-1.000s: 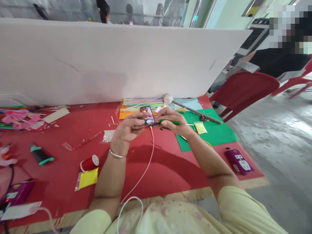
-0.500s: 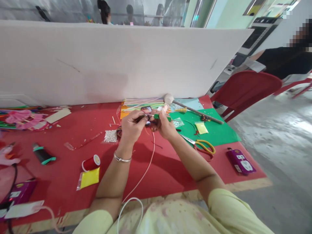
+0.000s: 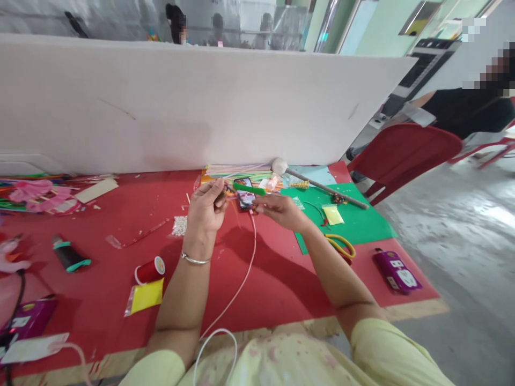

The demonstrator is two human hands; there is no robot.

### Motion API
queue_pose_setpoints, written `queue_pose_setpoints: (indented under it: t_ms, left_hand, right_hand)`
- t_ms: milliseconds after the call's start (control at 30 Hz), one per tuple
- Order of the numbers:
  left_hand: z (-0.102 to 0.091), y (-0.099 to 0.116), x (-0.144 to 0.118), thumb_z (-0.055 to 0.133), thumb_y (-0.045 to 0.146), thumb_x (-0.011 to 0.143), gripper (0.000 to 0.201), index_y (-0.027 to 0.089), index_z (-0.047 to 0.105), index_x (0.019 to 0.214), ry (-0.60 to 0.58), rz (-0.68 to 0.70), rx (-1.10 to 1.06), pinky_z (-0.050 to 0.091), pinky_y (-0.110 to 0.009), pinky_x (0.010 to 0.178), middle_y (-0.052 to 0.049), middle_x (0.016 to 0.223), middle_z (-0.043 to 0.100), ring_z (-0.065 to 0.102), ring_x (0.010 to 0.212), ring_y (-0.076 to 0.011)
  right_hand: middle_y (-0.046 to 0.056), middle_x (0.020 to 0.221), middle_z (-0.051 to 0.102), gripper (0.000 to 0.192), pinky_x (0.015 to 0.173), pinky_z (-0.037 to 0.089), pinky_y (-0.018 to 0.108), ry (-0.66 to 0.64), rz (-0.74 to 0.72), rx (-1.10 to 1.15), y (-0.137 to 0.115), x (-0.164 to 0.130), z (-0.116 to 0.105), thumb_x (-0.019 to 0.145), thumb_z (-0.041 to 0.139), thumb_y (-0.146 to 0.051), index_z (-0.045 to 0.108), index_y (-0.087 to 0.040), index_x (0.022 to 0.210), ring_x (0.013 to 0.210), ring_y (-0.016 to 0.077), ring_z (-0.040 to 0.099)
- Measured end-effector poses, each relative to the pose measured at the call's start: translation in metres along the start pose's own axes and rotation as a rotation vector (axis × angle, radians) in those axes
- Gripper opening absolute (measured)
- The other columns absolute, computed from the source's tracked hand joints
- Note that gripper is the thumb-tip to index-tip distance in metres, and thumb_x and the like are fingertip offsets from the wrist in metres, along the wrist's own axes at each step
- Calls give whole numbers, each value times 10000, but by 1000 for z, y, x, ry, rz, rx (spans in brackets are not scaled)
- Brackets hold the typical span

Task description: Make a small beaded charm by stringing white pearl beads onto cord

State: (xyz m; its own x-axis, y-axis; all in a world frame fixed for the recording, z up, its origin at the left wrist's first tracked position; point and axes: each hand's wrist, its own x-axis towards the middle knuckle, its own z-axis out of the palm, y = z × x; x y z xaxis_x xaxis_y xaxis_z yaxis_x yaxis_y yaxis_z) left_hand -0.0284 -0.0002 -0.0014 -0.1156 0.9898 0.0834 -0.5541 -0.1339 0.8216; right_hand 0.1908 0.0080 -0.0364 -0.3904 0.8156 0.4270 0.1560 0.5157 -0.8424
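My left hand [image 3: 206, 210] is closed, fingers curled and pinched around something small and dark that I cannot make out. My right hand [image 3: 281, 210] is held palm down, its fingers close together on a thin green-handled tool [image 3: 249, 188]. The green handle points left toward my left fingertips; the grip itself is partly hidden. Behind and below the tool, a phone [image 3: 245, 199] with a lit screen lies on the table, a pale cable [image 3: 254, 241] running from its lower end. A packet of white beads [image 3: 179, 225] lies left of my left wrist.
Scissors with yellow handles [image 3: 341, 245] lie partly under my right forearm. A purple box [image 3: 397, 272] is at the right edge. On the left are a red thread spool [image 3: 151, 269], a yellow packet [image 3: 147, 296] and a black-teal cutter [image 3: 70, 255]. A white board [image 3: 169, 107] stands behind.
My hands have moved apart, uncovering the phone. The green handle has swung round to point left, and its metal tip no longer meets what my left hand holds.
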Motion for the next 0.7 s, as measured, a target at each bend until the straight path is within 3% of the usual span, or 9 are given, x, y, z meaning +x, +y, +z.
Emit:
queue_pose_setpoints:
  t_ms: [100, 167, 233, 300, 367, 533, 700]
  left_hand:
    - [5, -6, 0, 922, 363, 631, 284, 154, 736, 679, -40, 11, 97, 201, -181, 367, 14, 597, 587, 369, 432, -17]
    - [10, -10, -3, 915, 366, 639, 272, 154, 751, 686, -60, 33, 165, 205, -193, 374, 13, 572, 572, 364, 433, -27]
    - [11, -11, -4, 900, 380, 658, 268, 155, 759, 696, -69, 60, 210, 194, -202, 379, 15, 549, 548, 350, 432, -33]
    - [9, -9, -5, 887, 389, 678, 268, 157, 753, 683, -66, 82, 240, 176, -207, 385, 30, 515, 492, 324, 424, -34]
    - [4, -6, -4, 885, 381, 681, 269, 159, 736, 651, -63, 88, 259, 160, -212, 391, 46, 489, 433, 295, 417, -33]
    - [-4, 0, 1, 898, 377, 657, 256, 162, 759, 662, -88, 38, 230, 142, -220, 400, 41, 492, 455, 273, 419, -29]
    - [-4, 2, 0, 909, 381, 636, 262, 163, 803, 736, -88, 14, 212, 129, -215, 394, 14, 544, 540, 294, 423, -24]
  right_hand:
    - [108, 1351, 634, 593, 881, 599, 354, 71, 25, 59, -8, 2, -5, 695, 906, -353, 699, -269, 1244, 1262, 270, 585]
    - [93, 1357, 618, 703, 941, 591, 351, 49, 21, 248, -15, 9, 4, 662, 929, -339, 628, -274, 1293, 1292, 252, 566]
    - [68, 1285, 633, 613, 860, 618, 309, 6, 56, 498, -20, 17, 20, 696, 903, -406, 597, -263, 1208, 1193, 213, 618]
    - [26, 1121, 649, 458, 638, 615, 244, 13, 131, 710, -21, 26, 37, 792, 783, -567, 562, -253, 1041, 970, 160, 667]
    - [-2, 987, 640, 474, 493, 549, 197, 8, 209, 820, -21, 31, 50, 834, 674, -679, 527, -249, 972, 794, 126, 656]
    - [-27, 745, 633, 490, 456, 481, 193, 20, 221, 691, -25, 33, 54, 865, 609, -712, 568, -224, 884, 541, 86, 569]
    - [-10, 681, 646, 428, 493, 457, 212, 87, 134, 467, -32, 32, 46, 906, 640, -591, 605, -192, 753, 498, 78, 521]
